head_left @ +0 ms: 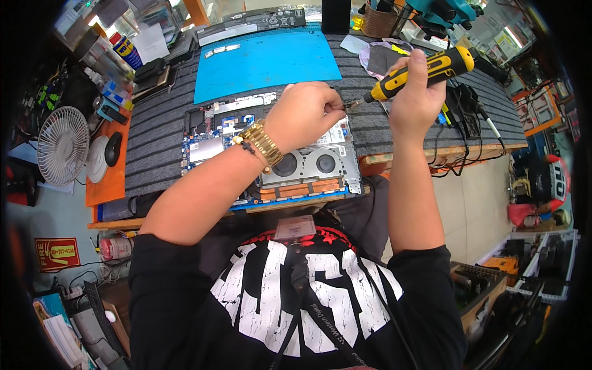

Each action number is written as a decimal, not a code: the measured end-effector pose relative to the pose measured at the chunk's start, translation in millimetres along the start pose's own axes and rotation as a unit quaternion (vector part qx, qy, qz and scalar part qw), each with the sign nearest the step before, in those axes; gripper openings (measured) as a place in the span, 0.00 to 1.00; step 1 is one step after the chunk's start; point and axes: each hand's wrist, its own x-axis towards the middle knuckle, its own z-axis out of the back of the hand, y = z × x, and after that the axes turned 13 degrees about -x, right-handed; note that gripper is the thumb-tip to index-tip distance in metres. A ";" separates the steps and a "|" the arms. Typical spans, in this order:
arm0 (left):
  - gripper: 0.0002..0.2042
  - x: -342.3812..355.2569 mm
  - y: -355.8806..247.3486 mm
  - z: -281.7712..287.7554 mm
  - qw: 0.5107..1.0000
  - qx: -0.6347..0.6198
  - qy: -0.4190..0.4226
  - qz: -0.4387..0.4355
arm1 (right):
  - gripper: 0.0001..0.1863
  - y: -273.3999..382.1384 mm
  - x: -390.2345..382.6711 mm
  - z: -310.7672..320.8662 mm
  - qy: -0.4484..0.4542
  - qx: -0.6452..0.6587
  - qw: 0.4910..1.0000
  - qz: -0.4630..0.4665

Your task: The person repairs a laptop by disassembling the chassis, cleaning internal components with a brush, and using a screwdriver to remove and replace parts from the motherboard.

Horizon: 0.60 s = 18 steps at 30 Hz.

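My right hand (413, 102) is wrapped round a yellow and black screwdriver (453, 63), held tilted with its thumb along the handle. Its shaft slants down and left toward the fingertips of my left hand (306, 114). Those fingers are curled into a pinch over the top right corner of an opened laptop base (305, 176); what they hold, if anything, is too small to make out. Two round fans (325, 163), copper heat pipes (302, 189) and a blue circuit board (213, 132) show in the base. My left hand and forearm hide part of it.
Behind the laptop lies a blue mat (265, 65), with a long black laptop battery (253, 26) along its far edge. A white desk fan (63, 146) stands at the left. Cables and black tools (465, 111) lie at the right, near the bench edge (382, 158).
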 end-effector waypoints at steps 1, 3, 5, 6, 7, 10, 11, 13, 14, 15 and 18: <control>0.11 0.6 3.8 1.2 1.000 0.008 -0.001 0.004 | 0.15 -0.7 2.0 3.1 -0.012 -0.006 1.000 -0.003; 0.10 5.2 17.2 15.0 0.998 0.064 -0.012 0.015 | 0.16 -0.2 6.1 13.1 -0.012 -0.017 1.000 0.001; 0.10 16.8 43.5 34.2 0.987 0.148 -0.029 0.060 | 0.16 3.6 12.1 26.4 -0.020 -0.072 0.996 -0.046; 0.09 23.6 62.3 47.7 0.979 0.178 -0.040 0.096 | 0.17 2.4 16.7 31.6 -0.002 -0.085 0.995 -0.060; 0.09 30.8 81.8 60.2 0.970 0.198 -0.043 0.132 | 0.17 -1.0 20.7 36.0 -0.002 -0.084 0.995 -0.060; 0.09 49.9 126.2 80.6 0.953 0.246 -0.069 0.165 | 0.21 -20.7 30.6 51.7 0.075 -0.252 0.953 -0.150; 0.09 53.2 138.4 86.3 0.941 0.282 -0.085 0.168 | 0.27 -23.3 27.3 49.9 0.099 -0.254 0.947 -0.170; 0.10 59.0 152.6 87.7 0.937 0.296 -0.094 0.163 | 0.29 -25.3 24.1 54.5 0.176 -0.379 0.886 -0.200; 0.12 63.2 155.3 86.4 0.930 0.307 -0.095 0.176 | 0.31 -26.6 21.6 56.1 0.201 -0.417 0.857 -0.227; 0.13 66.4 157.8 86.2 0.924 0.319 -0.098 0.189 | 0.29 -27.7 17.1 57.6 0.240 -0.434 0.839 -0.224; 0.17 65.2 161.8 84.6 0.922 0.324 -0.118 0.174 | 0.29 -28.9 8.2 61.8 0.339 -0.418 0.812 -0.228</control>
